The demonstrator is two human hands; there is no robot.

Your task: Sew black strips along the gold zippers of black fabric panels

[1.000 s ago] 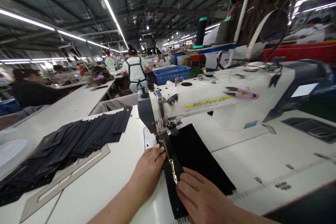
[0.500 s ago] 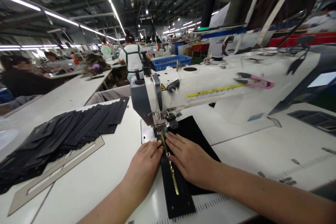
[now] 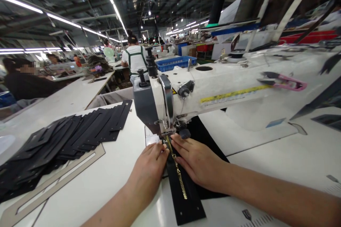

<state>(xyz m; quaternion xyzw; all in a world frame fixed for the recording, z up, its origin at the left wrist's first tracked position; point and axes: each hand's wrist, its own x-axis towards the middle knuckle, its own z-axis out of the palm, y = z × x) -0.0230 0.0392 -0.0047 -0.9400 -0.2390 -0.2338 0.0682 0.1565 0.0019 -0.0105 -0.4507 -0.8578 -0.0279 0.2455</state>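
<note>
A black strip point(image 3: 190, 212) with a gold zipper point(image 3: 182, 184) down its middle runs under the needle area of a white sewing machine point(image 3: 149, 103). My left hand point(image 3: 146, 170) presses at the strip's left edge, its fingers bent and pinched together close to the presser foot. On the right side of the zipper, my right hand point(image 3: 199, 161) lies flat with fingers stretched toward the foot. A larger black piece of material point(image 3: 198, 127) lies beneath the strip and that hand. The machine head hides the strip's far end.
Overlapping black cut pieces point(image 3: 77, 131) spread over the table's left, beside a beige slotted template point(image 3: 57, 181). Pink-handled thread snips point(image 3: 289, 81) rest on the machine arm. Thread cones point(image 3: 217, 3) stand behind. Other people sit or stand further back, near a blue basket point(image 3: 177, 64).
My view has shifted slightly, so the machine appears larger and further right. Both hands stay on the strip near the foot, and its far zipper portion shows a little shorter.
</note>
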